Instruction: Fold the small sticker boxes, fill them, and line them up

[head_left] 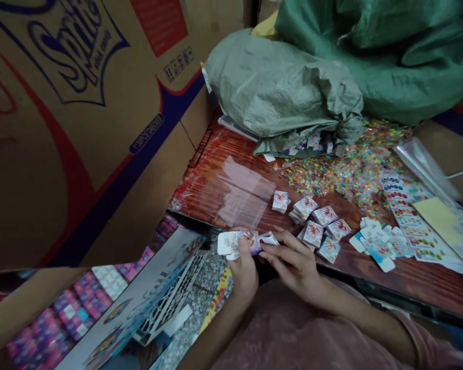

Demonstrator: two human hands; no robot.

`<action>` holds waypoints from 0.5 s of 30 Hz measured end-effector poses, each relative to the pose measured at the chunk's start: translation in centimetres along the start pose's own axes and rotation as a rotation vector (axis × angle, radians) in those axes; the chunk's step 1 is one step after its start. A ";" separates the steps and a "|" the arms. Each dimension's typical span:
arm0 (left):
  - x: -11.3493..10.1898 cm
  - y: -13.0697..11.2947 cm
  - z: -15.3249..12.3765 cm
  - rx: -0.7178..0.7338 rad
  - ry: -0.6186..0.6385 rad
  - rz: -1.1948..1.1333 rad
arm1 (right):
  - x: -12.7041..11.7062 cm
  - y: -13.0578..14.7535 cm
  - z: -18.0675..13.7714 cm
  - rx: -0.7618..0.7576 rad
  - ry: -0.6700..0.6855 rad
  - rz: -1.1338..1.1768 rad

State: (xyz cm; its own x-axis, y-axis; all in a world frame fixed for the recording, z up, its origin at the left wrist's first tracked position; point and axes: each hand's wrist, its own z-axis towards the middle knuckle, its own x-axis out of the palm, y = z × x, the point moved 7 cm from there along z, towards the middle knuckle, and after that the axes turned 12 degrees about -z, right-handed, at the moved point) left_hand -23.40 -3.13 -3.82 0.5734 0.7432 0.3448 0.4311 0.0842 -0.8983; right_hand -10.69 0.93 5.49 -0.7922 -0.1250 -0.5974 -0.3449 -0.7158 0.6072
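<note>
My left hand [244, 271] and my right hand [293, 262] meet at the near edge of a wooden table [409, 277]. Together they grip a small flat printed cardboard box blank [241, 242], white with purple print, its flaps sticking out to the left. Both hands have their fingers pinched on it. Just beyond, several small folded printed boxes [316, 223] lie in a loose group on the table. To their right lies a heap of flat white die-cut blanks [376, 245].
Clear plastic bags [239, 192] lie on the table's left part. Tiny coloured candies [343, 164] are scattered behind. Grey-green sacks [281, 87] fill the back. Printed sheets [412, 226] lie at right. A large cardboard carton [81, 113] stands left; a box of coloured packs [69, 313] sits lower left.
</note>
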 end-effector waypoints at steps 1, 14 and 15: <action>0.1 -0.2 0.0 0.008 0.001 0.010 | 0.1 -0.1 0.1 0.018 0.011 0.014; 7.4 -0.2 -3.9 0.127 0.367 0.329 | -7.7 -5.0 -3.0 0.411 -0.122 0.272; 8.5 -0.2 -4.5 0.182 0.437 0.471 | -8.9 -5.7 -3.5 0.477 -0.168 0.345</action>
State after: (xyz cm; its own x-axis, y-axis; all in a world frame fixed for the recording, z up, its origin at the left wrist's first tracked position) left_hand -15.50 0.21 0.53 0.9178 0.3937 -0.0515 -0.0370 -0.0442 -0.9983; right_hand 0.07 3.76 5.51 -0.9534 -0.1570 -0.2577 -0.2115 -0.2618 0.9417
